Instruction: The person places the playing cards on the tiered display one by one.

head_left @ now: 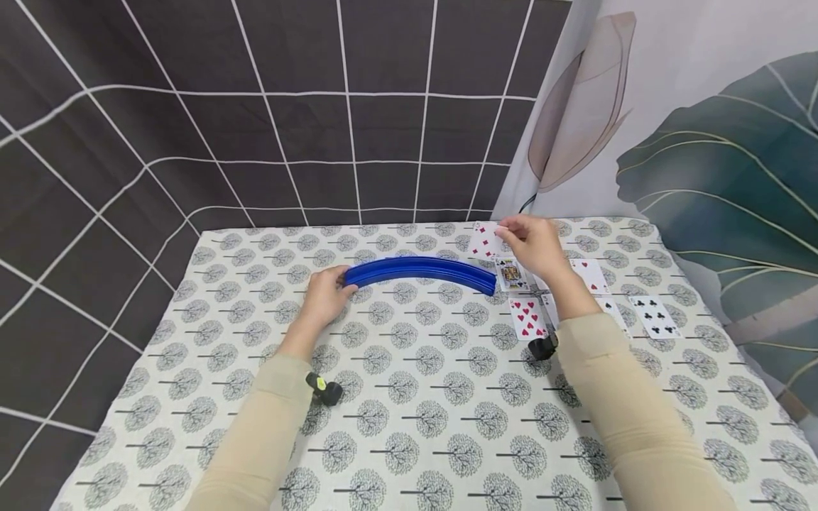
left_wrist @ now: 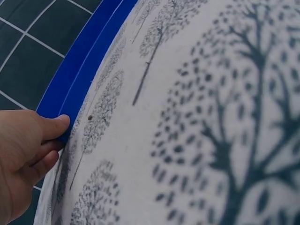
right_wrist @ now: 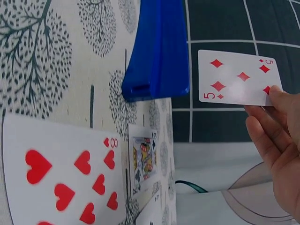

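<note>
A blue curved card holder point(head_left: 418, 268) lies across the back of the table. My left hand point(head_left: 324, 297) holds its left end, thumb on the near side, as the left wrist view shows the thumb point(left_wrist: 58, 125) against the blue edge. My right hand point(head_left: 535, 245) pinches a five of diamonds point(right_wrist: 238, 77) by one corner, raised beyond the holder's right end. A king of clubs point(head_left: 510, 275) lies face up close to that end, with an eight of hearts point(head_left: 529, 318) in front of it.
More face-up cards lie to the right, including a clubs card point(head_left: 655, 316) and a hearts card point(head_left: 591, 276); my right forearm partly covers several. The tree-print tablecloth point(head_left: 409, 426) meets a dark grid-patterned curtain point(head_left: 307, 128) behind and a leaf-print curtain point(head_left: 722, 170) at right.
</note>
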A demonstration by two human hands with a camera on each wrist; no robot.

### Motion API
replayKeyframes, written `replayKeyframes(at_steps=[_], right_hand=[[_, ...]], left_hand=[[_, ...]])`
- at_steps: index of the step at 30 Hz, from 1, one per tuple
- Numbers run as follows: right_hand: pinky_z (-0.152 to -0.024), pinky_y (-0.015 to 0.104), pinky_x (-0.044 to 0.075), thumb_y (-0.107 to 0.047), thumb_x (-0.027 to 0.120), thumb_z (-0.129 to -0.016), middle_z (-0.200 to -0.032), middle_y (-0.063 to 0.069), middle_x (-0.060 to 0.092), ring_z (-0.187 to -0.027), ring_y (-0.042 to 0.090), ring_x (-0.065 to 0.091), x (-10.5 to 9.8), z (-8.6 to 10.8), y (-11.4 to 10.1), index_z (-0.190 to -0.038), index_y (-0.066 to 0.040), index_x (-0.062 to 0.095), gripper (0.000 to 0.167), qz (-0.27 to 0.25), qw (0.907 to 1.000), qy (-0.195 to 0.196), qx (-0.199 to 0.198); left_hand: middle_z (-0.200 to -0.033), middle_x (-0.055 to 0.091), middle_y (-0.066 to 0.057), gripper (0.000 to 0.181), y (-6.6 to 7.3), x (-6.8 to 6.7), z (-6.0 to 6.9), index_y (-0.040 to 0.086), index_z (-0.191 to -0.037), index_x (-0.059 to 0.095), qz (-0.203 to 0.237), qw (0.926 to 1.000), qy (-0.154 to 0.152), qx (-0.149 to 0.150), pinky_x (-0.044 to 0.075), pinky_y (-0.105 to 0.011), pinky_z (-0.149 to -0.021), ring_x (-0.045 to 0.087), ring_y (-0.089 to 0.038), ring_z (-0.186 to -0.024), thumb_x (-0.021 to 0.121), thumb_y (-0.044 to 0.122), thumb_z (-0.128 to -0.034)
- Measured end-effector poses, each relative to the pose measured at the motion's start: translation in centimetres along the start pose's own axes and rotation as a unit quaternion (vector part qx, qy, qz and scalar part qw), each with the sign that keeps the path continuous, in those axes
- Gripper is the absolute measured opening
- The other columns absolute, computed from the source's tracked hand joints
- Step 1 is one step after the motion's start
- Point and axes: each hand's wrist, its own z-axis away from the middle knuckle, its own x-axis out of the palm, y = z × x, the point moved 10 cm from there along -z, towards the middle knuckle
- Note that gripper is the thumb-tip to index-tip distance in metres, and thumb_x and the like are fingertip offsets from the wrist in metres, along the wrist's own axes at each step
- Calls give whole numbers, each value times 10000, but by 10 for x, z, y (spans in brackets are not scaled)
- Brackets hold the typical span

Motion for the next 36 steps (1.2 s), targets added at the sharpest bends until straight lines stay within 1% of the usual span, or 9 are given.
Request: replayKeyframes(at_steps=[4,9,11,12,15,18,20,28,36], right_hand=[[-802,510,608,-75,680,-975,-981,261,731,-881,402,720,6,-1,-5,-1065,84,701,184,-46,9999,-48,-128],[-797,500,618,-66,689,-967,-989,254,736,-888,394,727,14,-3,-11,-1070,84,705,183,-148,9997,-56,-205],[-815,500,614,-74,687,-970,-993,242,739,-892,386,727,18,-3,-14,-1077,74,709,184,-183,9996,-83,-199],[-877,482,591,-80,689,-970,-988,237,741,-891,384,728,20,-3,-15,-1075,67,712,182,-187,9996,-89,-204],[-883,478,578,-82,699,-963,-966,218,748,-874,369,733,26,-4,-20,-1053,51,719,162,-224,9993,-90,-277],[-854,461,592,-57,704,-953,-943,218,749,-850,365,735,31,-5,-27,-1024,61,715,138,-345,9985,-103,-422],[-766,467,624,-44,702,-951,-937,212,748,-838,353,734,35,-5,-31,-1016,63,711,125,-405,9979,-127,-496],[-711,414,622,-48,709,-948,-896,183,750,-782,310,727,48,-8,-47,-984,45,715,100,-463,9961,-202,-725],[-668,341,614,-22,723,-929,-850,160,747,-723,276,717,58,-14,-69,-957,51,723,78,-674,9906,-186,-1175]], left_hand=[[-1167,709,-212,394,-2,0,0,-4,-1308,636,8,10000,20,-20,537,-451,-1045,682,-342,-1099,725,73,-932],[-1176,706,-218,387,-1,0,0,-7,-1300,638,79,10000,-20,24,542,-441,-1041,680,-346,-1114,725,68,-930],[-1174,706,-219,387,-1,1,-1,-10,-1298,636,142,9999,-76,13,545,-437,-1039,681,-346,-1116,725,65,-930],[-1172,707,-219,384,-1,1,-1,-11,-1295,637,165,9998,-104,-2,544,-439,-1039,681,-347,-1115,726,65,-929],[-1166,711,-209,379,-2,3,-1,-3,-1287,642,197,9997,-164,-63,538,-444,-1048,681,-342,-1115,730,67,-925],[-1151,717,-203,364,-3,4,-1,5,-1269,654,210,9996,-167,-97,538,-450,-1046,685,-340,-1102,736,65,-919],[-1147,717,-205,361,-4,3,0,4,-1263,656,213,9996,-154,-103,540,-451,-1043,688,-342,-1096,737,59,-915],[-1158,716,-202,368,-6,1,0,4,-1266,653,117,9999,-123,-23,516,-451,-1073,677,-345,-1126,742,65,-914],[-1198,698,-225,408,-6,3,1,-20,-1286,630,333,9992,-231,9,515,-474,-1072,663,-374,-1149,746,28,-898]])
